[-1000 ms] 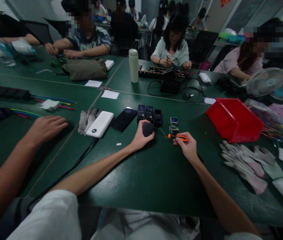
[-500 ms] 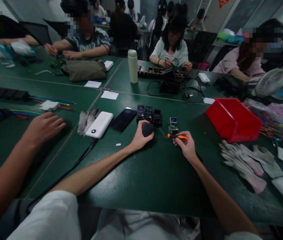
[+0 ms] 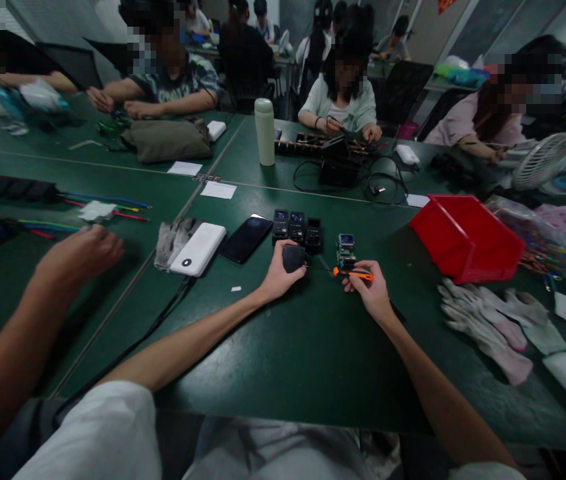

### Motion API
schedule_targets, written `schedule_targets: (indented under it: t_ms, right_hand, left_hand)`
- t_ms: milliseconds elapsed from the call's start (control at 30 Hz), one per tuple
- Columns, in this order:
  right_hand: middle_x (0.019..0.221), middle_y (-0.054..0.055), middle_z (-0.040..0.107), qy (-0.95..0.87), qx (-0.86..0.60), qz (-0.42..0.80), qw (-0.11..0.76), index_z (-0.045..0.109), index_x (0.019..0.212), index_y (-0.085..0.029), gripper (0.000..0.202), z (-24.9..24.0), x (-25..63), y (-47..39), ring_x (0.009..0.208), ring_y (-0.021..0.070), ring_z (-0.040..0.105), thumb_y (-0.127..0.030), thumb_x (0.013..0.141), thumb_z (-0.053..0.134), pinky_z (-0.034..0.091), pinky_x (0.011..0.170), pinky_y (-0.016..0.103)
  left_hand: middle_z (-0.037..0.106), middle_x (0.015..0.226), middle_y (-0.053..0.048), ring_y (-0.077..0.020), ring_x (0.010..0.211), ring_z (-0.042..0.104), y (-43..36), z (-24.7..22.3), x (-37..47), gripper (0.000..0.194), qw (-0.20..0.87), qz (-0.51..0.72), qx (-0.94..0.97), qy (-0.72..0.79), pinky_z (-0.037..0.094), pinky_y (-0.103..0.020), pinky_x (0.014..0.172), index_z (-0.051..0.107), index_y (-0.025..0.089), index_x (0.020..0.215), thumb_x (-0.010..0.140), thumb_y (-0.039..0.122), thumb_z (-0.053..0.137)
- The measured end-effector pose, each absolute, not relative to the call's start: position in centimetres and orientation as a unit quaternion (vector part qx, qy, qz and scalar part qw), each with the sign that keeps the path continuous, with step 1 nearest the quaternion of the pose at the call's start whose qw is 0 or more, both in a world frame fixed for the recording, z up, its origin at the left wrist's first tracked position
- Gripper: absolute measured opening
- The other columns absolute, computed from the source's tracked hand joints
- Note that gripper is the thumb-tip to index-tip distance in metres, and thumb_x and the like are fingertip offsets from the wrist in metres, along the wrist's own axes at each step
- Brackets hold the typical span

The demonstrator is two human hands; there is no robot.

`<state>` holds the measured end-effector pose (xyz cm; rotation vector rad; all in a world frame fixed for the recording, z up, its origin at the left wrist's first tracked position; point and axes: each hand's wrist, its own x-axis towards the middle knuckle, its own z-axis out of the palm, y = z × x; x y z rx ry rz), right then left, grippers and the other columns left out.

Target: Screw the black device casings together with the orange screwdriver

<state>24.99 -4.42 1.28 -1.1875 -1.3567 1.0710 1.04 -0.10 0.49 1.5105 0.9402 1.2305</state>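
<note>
Above the green table, my left hand (image 3: 281, 275) is closed around a small black plastic case (image 3: 293, 258). My right hand (image 3: 370, 288) grips a screwdriver (image 3: 357, 274) with an orange and black handle. Its thin shaft points left toward the side of the case; whether the tip touches is too small to tell. Just beyond my right hand lies a small green circuit board (image 3: 346, 247) with a little screen. Several black devices with small screens (image 3: 297, 225) stand in a row behind my left hand.
Left of my hands lie a black phone (image 3: 247, 239), a white power bank (image 3: 199, 249) with a cable, and a glove (image 3: 167, 245). On the right are a red bin (image 3: 467, 240) and work gloves (image 3: 487, 327). A co-worker's hand (image 3: 83, 253) rests at left; a bottle (image 3: 265, 132) stands behind.
My right hand and the screwdriver have shifted very slightly left. The co-worker's hand at left has drawn its fingers in. My left hand keeps its hold on the case.
</note>
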Motion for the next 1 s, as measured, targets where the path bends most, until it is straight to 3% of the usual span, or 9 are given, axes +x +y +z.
schedule_targets:
  t_ms: [100,300,500,767,1000]
  right_hand:
    - [0.088,0.003,0.066,-0.558,-0.487,0.432,0.514,0.048,0.103,-0.022,0.037,1.28,25.01,-4.53,0.070,0.0150,0.065,-0.039,0.079,0.071,0.054,0.062,0.028]
    - [0.075,0.002,0.067,-0.567,-0.482,0.438,0.504,0.052,0.095,-0.019,0.026,1.42,24.88,-4.55,0.063,0.0149,0.064,-0.039,0.084,0.065,0.051,0.059,0.028]
    - [0.053,-0.003,0.059,-0.566,-0.504,0.457,0.465,0.050,0.085,-0.020,0.026,1.86,24.94,-4.48,0.047,0.0136,0.058,-0.045,0.088,0.058,0.047,0.049,0.026]
    - [0.085,0.002,0.064,-0.561,-0.502,0.429,0.500,0.051,0.100,-0.022,0.035,1.34,25.22,-4.48,0.068,0.0150,0.063,-0.039,0.078,0.072,0.053,0.061,0.028]
    - [0.071,0.001,0.065,-0.581,-0.494,0.424,0.488,0.055,0.095,-0.019,0.025,2.03,25.04,-4.65,0.062,0.0153,0.063,-0.039,0.084,0.066,0.053,0.059,0.029]
  left_hand:
    - [0.057,0.093,0.000,-0.0149,0.081,0.062,-0.10,0.48,1.09,0.052,0.469,0.500,0.616,0.389,0.049,-0.032,0.078,0.035,0.023,0.117,0.074,0.021,0.065]
    - [0.058,0.091,0.000,-0.0143,0.079,0.061,-0.21,0.53,1.06,0.052,0.463,0.500,0.618,0.392,0.049,-0.031,0.075,0.035,0.022,0.116,0.074,0.021,0.065]
    - [0.057,0.093,0.000,-0.0144,0.082,0.062,-0.21,0.42,1.05,0.052,0.463,0.500,0.620,0.389,0.049,-0.031,0.077,0.035,0.023,0.117,0.074,0.020,0.065]
    - [0.057,0.095,-0.001,-0.0145,0.084,0.061,-0.26,0.41,1.09,0.052,0.458,0.501,0.622,0.390,0.049,-0.031,0.077,0.036,0.023,0.116,0.074,0.022,0.066]
    - [0.057,0.096,-0.001,-0.0139,0.083,0.061,-0.45,0.50,1.18,0.053,0.457,0.506,0.625,0.381,0.049,-0.031,0.077,0.036,0.023,0.116,0.073,0.022,0.066]
